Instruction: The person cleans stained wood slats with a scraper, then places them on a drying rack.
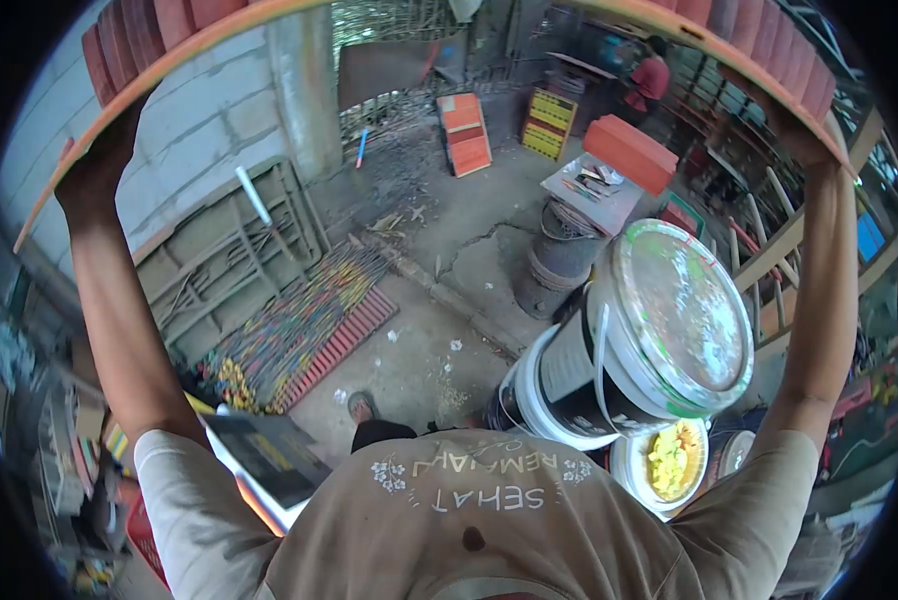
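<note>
A wide wooden board (pixel 169 68) with an orange edge is raised in front of and above me, curving across the top of the head view. Rows of red painted pieces (pixel 759 35) stand side by side on it. My left hand (pixel 109 150) grips the board's left end from below. At the other end, my right hand (pixel 794 138) supports it, also from underneath. Both arms are lifted and spread. The fingers are mostly dark or hidden against the board, and its middle runs out of view.
A lidded paint bucket (pixel 679 310) stands close on the right, beside a tub of yellow stuff (pixel 672 460). Bundled colored sticks (pixel 299 320) lie on the floor at left. Further back are a small table (pixel 594 190), a red box (pixel 629 152) and a person in red (pixel 649 75).
</note>
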Action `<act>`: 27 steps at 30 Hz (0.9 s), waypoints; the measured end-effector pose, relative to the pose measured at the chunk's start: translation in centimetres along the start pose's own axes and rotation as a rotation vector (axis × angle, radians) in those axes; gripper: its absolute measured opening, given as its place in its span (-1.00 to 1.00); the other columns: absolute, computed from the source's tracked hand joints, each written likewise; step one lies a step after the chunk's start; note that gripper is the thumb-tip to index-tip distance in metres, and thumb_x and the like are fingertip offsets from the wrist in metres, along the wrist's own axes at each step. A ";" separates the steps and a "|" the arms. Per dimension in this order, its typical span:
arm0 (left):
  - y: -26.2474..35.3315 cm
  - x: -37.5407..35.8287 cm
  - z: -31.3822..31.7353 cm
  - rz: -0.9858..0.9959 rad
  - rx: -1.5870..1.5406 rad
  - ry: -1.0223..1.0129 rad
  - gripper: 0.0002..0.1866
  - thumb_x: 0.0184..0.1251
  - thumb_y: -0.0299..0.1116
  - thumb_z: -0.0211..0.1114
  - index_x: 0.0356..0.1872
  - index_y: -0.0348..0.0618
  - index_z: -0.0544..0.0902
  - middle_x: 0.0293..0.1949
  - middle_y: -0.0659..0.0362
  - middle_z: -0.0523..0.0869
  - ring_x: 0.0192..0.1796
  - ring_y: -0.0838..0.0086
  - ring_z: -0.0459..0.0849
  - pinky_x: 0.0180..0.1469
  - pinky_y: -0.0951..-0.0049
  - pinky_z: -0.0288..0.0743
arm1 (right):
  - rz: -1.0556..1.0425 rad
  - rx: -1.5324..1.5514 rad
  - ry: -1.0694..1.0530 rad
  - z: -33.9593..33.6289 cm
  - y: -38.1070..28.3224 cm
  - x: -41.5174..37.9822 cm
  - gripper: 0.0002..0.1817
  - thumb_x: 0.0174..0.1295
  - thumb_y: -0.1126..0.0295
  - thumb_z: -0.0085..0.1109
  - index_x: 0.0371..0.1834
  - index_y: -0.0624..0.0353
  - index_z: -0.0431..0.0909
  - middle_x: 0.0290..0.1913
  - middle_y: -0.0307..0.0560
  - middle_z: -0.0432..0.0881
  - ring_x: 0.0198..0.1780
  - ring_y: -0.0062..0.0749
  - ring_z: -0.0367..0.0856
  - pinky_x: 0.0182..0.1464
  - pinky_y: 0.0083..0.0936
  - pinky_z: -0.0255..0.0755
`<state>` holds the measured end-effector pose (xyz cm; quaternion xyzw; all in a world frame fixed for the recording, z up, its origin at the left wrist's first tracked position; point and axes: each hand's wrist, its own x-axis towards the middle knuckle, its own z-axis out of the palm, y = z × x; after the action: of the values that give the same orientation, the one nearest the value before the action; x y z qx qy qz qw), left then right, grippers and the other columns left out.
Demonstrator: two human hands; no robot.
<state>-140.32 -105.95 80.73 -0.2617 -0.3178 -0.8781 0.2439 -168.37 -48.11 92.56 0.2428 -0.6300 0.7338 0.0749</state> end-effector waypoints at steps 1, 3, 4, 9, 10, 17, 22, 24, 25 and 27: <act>-1.2 2.3 -0.9 0.027 -0.126 0.060 -0.14 0.10 -0.19 0.05 0.34 -0.26 -0.20 0.36 -0.13 -0.10 0.40 0.04 -0.18 0.40 0.04 -0.26 | 0.052 0.065 -0.118 0.4 0.2 0.9 -0.55 0.35 0.30 -0.27 0.25 0.27 0.10 0.20 0.18 0.26 0.19 -0.04 0.31 0.15 -0.28 0.39; -2.5 6.6 -2.7 -0.017 -0.301 0.098 -0.19 0.28 0.11 -0.20 0.35 -0.23 -0.26 0.36 -0.15 -0.18 0.40 -0.02 -0.26 0.38 -0.07 -0.32 | 0.150 0.206 -0.356 -0.1 0.4 3.0 -0.55 0.34 0.31 -0.22 0.24 0.29 0.12 0.16 0.25 0.29 0.15 -0.05 0.37 0.06 -0.47 0.49; -2.5 8.7 -4.7 -0.038 -0.302 0.076 -0.19 0.29 0.10 -0.20 0.35 -0.23 -0.25 0.36 -0.15 -0.18 0.40 -0.02 -0.26 0.38 -0.07 -0.32 | 0.143 0.201 -0.431 0.5 0.7 4.1 -0.54 0.33 0.30 -0.20 0.23 0.28 0.13 0.15 0.27 0.29 0.14 -0.07 0.39 0.04 -0.52 0.52; -2.9 19.7 -10.9 -0.096 -0.289 0.003 -0.23 0.32 0.07 -0.22 0.35 -0.22 -0.24 0.36 -0.15 -0.18 0.40 -0.01 -0.26 0.38 -0.09 -0.33 | 0.004 -0.162 -0.227 7.5 3.2 8.6 -0.49 0.35 0.19 -0.26 0.30 0.18 0.02 0.26 0.15 0.18 0.22 -0.17 0.30 0.13 -0.43 0.44; -3.4 21.6 -11.6 -0.120 -0.302 -0.015 -0.23 0.32 0.07 -0.23 0.35 -0.22 -0.24 0.36 -0.15 -0.18 0.40 -0.01 -0.25 0.38 -0.09 -0.34 | 0.095 0.012 -0.263 5.2 3.4 11.4 -0.48 0.35 0.20 -0.27 0.31 0.16 0.00 0.27 0.11 0.18 0.23 -0.19 0.29 0.15 -0.42 0.43; -7.2 34.3 -20.8 -0.182 -0.286 0.001 -0.28 0.34 -0.07 -0.19 0.33 -0.36 -0.19 0.36 -0.15 -0.19 0.41 0.04 -0.28 0.41 0.04 -0.40 | -0.001 0.052 -0.043 10.2 9.0 20.4 -0.48 0.24 0.08 -0.09 0.01 0.38 0.35 -0.11 0.25 0.48 -0.16 -0.06 0.58 -0.38 -0.54 0.66; -12.9 42.7 -26.7 -0.259 -0.423 0.003 -0.25 0.32 -0.09 -0.15 0.32 -0.37 -0.22 0.37 -0.14 -0.25 0.41 0.06 -0.30 0.42 0.08 -0.39 | -0.092 0.011 0.025 8.0 15.1 28.5 -0.58 0.28 0.14 -0.11 -0.10 0.36 0.42 -0.24 0.14 0.56 -0.31 -0.18 0.63 -0.50 -0.59 0.62; -14.7 46.7 -31.3 -0.365 -0.529 -0.049 -0.29 0.31 -0.16 -0.14 0.35 -0.28 -0.21 0.39 -0.05 -0.22 0.42 0.15 -0.26 0.41 0.14 -0.27 | -0.188 -0.023 0.078 6.1 17.9 32.3 -0.78 0.28 0.30 -0.06 -0.23 0.23 0.49 -0.28 -0.09 0.60 -0.33 -0.44 0.62 -0.36 -0.58 0.60; -15.1 49.2 -34.5 -0.455 -0.605 -0.103 -0.30 0.31 -0.18 -0.13 0.35 -0.26 -0.19 0.39 -0.03 -0.19 0.42 0.17 -0.22 0.39 0.15 -0.20 | -0.167 -0.032 0.084 3.6 19.7 34.7 -0.77 0.28 0.32 -0.09 -0.15 0.24 0.45 -0.20 -0.07 0.56 -0.24 -0.43 0.59 -0.27 -0.57 0.59; -16.8 52.7 -39.3 -0.503 -0.558 -0.140 -0.31 0.29 -0.17 -0.12 0.34 -0.27 -0.15 0.37 -0.04 -0.14 0.40 0.16 -0.17 0.39 0.15 -0.17 | -0.130 -0.057 0.088 -3.8 22.7 40.7 -0.71 0.30 0.36 -0.14 0.01 0.27 0.37 -0.03 -0.02 0.49 -0.08 -0.41 0.53 -0.09 -0.54 0.55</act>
<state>-201.47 -135.30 79.85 -0.2911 -0.1366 -0.9433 -0.0819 -214.25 -56.89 90.45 0.2484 -0.6296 0.7192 0.1567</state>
